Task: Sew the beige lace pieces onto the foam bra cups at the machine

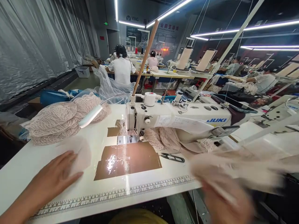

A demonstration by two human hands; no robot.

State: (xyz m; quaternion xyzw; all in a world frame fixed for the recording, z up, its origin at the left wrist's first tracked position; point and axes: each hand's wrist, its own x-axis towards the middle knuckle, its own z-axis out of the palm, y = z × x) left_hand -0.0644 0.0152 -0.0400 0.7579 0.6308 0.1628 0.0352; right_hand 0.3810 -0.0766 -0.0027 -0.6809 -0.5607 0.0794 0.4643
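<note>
A grey curtain (35,46) hangs along the workshop's side, and a co-worker in a white top (122,70) sits well ahead of both hands. On the white table (21,168), the left hand (58,174) lies open, fingers spread over a sheer beige piece (80,152); stacked lace pieces (53,121) rest just beyond it. To its right is a brown patch (130,158), with the sewing machine (193,113) farther off. The right hand (229,199) is blurred against beige fabric (247,165) just beyond it; whether it grips that, I cannot tell. Thread snips (174,157) lie ahead and to its left.
</note>
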